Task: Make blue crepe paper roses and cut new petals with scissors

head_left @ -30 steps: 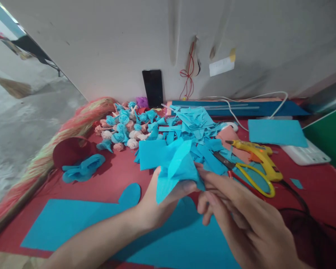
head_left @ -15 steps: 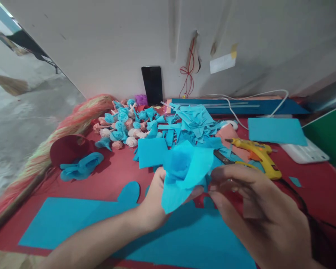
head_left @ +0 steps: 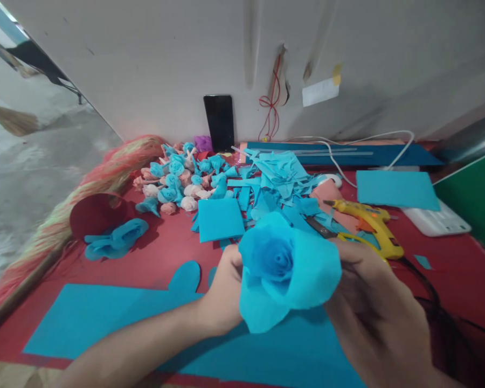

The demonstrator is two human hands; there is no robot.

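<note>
A blue paper rose (head_left: 285, 272) with a rolled centre and wide outer petals faces the camera, held up between both hands. My left hand (head_left: 224, 293) grips it from the left, fingers hidden behind the petals. My right hand (head_left: 378, 318) is closed on its right side, thumb over the outer petal, and looks blurred. Below them lies a large blue sheet (head_left: 145, 328) on the red table (head_left: 157, 253).
A heap of blue cut pieces (head_left: 277, 180) and several small blue, pink and white paper roses (head_left: 178, 183) lie behind. A yellow glue gun (head_left: 372, 226) and yellow-handled scissors (head_left: 350, 235) sit to the right. A phone (head_left: 219, 123) leans on the wall. A red disc (head_left: 94, 215) lies left.
The folded blue paper has been turned up toward the camera and now shows as an open rose. My right hand moved from beside it to gripping its right petal.
</note>
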